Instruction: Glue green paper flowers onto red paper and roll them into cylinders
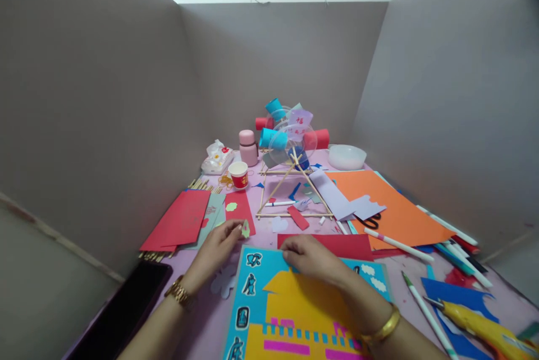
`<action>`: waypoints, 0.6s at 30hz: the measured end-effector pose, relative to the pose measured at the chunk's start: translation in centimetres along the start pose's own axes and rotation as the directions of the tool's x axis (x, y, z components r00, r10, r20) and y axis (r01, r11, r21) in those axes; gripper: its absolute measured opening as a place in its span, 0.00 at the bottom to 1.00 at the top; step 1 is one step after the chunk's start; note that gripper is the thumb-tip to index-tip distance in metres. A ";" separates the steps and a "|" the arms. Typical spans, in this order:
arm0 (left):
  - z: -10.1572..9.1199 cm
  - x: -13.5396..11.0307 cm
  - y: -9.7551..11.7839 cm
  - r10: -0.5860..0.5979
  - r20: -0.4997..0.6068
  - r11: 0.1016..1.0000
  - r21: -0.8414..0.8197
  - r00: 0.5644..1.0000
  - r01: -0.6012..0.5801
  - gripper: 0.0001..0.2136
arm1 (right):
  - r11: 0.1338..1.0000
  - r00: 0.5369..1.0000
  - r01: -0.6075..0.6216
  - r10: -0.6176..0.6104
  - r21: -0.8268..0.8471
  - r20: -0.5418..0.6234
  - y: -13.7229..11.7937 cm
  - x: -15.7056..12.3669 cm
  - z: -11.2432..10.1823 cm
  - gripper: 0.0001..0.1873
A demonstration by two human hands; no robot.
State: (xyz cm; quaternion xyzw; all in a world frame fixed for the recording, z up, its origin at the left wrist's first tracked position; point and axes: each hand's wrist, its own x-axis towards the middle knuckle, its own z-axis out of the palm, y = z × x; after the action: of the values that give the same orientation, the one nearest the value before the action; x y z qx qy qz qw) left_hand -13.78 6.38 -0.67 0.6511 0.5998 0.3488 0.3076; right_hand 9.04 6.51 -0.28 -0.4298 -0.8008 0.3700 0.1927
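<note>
1. The person's left hand (223, 238) pinches a small yellow-green paper cutout (245, 229) between thumb and fingertips, by the near end of a red paper strip (243, 205).
2. The right hand (309, 257) rests, fingers curled, at the far edge of a blue-and-yellow collage sheet (301, 298); whether it grips the sheet cannot be told.
3. The sheet lies closest to the person.
4. Beyond stands a wooden stick frame (269, 215); a yellow glue gun (475, 323) lies at right.

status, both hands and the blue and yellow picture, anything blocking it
Left hand pinching small green cutout. Right hand at far edge of blue-and-yellow picture. Right forearm covering part of it.
</note>
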 end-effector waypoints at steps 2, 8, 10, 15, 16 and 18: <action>-0.1 0.7 -0.7 -0.026 -0.034 1.000 -0.014 0.999 0.025 0.15 | 1.000 1.000 0.008 -0.008 0.003 -0.001 -0.1 -0.1 0.0 0.09; -1.0 5.8 -1.0 -0.057 -0.135 0.988 0.132 0.989 0.075 0.13 | 1.000 1.000 0.018 -0.018 0.007 -0.021 -0.7 -0.3 0.2 0.09; -1.0 7.2 -0.4 -0.059 -0.154 0.976 0.198 0.986 0.089 0.13 | 1.000 1.000 0.014 -0.014 0.010 -0.021 -0.8 -0.3 0.2 0.09; -0.9 8.0 0.3 -0.052 -0.086 0.950 0.304 0.995 0.077 0.13 | 1.000 1.000 0.000 0.000 0.020 -0.013 -0.4 -0.2 0.1 0.08; -1.1 7.7 0.2 -0.055 -0.057 0.944 0.321 0.997 0.071 0.13 | 1.000 1.000 -0.002 0.003 0.022 -0.011 -0.3 -0.1 0.1 0.08; -1.7 6.9 -0.1 -0.075 0.018 0.932 0.357 0.997 0.063 0.13 | 1.000 1.000 -0.006 0.006 0.027 -0.003 -0.1 -0.1 0.1 0.08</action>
State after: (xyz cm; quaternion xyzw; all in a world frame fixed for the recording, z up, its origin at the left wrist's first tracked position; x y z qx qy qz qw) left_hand -14.98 13.23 0.76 0.6800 0.6705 0.2132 0.2063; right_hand 8.91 6.35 -0.27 -0.4301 -0.7942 0.3807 0.1985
